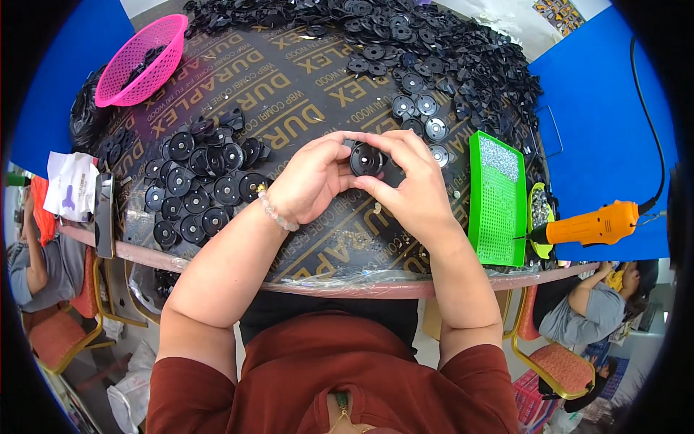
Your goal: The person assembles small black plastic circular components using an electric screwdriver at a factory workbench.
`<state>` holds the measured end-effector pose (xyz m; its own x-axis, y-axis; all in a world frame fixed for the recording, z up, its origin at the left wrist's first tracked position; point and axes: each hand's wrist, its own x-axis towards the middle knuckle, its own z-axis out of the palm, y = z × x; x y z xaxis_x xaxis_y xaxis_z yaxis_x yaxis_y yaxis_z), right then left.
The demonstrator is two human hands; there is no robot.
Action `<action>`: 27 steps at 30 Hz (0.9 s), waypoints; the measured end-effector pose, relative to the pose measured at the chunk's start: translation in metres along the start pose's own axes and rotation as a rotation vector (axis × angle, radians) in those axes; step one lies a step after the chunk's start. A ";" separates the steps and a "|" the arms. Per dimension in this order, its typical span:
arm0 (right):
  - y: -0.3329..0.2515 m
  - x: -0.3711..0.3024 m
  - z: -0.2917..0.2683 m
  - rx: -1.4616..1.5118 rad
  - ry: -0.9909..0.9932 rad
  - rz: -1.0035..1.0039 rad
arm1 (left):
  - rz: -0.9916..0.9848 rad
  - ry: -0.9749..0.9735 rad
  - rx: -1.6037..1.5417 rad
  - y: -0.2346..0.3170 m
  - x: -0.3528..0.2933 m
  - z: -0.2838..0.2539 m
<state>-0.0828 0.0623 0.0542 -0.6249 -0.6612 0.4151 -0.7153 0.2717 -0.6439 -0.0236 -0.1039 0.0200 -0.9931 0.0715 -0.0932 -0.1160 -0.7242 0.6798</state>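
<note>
Over the middle of the table, both hands hold one round black plastic part [366,160] with a small shiny centre. My left hand [314,177], a beaded bracelet at its wrist, cups the part from the left with fingers closed on its edge. My right hand [416,173] pinches it from the right between thumb and fingers. Left of my left forearm lies a cluster of similar black discs [206,184] with metal centres. A short row of discs [426,105] with shinier faces sits beyond my right hand. Whatever lies beneath the held part is hidden.
A green tray [474,210] holding small silvery pieces stands right, beside a yellow-green dish [545,248] and an orange electric screwdriver [593,223] with a black cord. Black parts are heaped [470,72] along the far side. A pink basket [144,65] stands far left. People sit at both sides.
</note>
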 end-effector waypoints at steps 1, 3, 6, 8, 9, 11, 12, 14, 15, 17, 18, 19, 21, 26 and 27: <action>0.001 0.000 0.001 -0.006 -0.002 -0.003 | -0.015 -0.009 -0.002 0.000 -0.001 0.001; 0.002 0.000 0.000 -0.016 -0.002 -0.005 | -0.031 -0.019 -0.004 0.000 -0.001 0.001; 0.000 0.000 0.001 -0.033 0.002 0.003 | -0.029 0.006 -0.008 -0.001 -0.001 0.000; -0.001 0.001 -0.001 -0.046 0.008 0.016 | -0.023 0.000 0.015 -0.001 -0.001 0.002; -0.001 0.001 -0.001 -0.050 0.012 0.018 | -0.024 -0.001 0.015 -0.001 -0.001 0.002; -0.001 0.001 -0.002 -0.054 0.017 0.021 | -0.010 -0.014 0.019 -0.001 -0.001 0.003; 0.000 0.001 -0.003 -0.086 0.012 0.019 | -0.010 -0.015 0.019 -0.001 -0.002 0.004; 0.001 0.001 -0.003 -0.117 0.005 0.017 | -0.007 -0.017 0.027 -0.003 -0.002 0.003; 0.001 0.001 -0.002 -0.108 0.012 0.018 | -0.007 -0.016 0.027 -0.003 -0.003 0.003; 0.002 0.001 -0.002 -0.100 0.018 0.021 | -0.025 -0.038 0.053 -0.002 -0.003 0.004; 0.003 0.002 -0.002 -0.096 0.024 0.009 | -0.026 -0.038 0.053 -0.002 -0.003 0.004; 0.004 0.002 -0.001 -0.092 0.030 -0.004 | -0.010 -0.049 0.041 -0.002 -0.003 0.004; 0.004 0.001 0.000 -0.124 0.038 -0.020 | 0.007 -0.061 0.030 -0.003 -0.004 0.007; -0.004 0.001 -0.009 -0.241 0.085 -0.167 | -0.003 0.010 0.269 -0.006 0.002 0.002; -0.017 -0.001 -0.020 -0.246 0.185 -0.250 | -0.020 0.042 0.274 -0.005 0.001 0.000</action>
<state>-0.0758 0.0726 0.0777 -0.4513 -0.5973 0.6630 -0.8923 0.2924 -0.3439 -0.0236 -0.1004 0.0171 -0.9895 0.0511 -0.1352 -0.1423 -0.5100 0.8483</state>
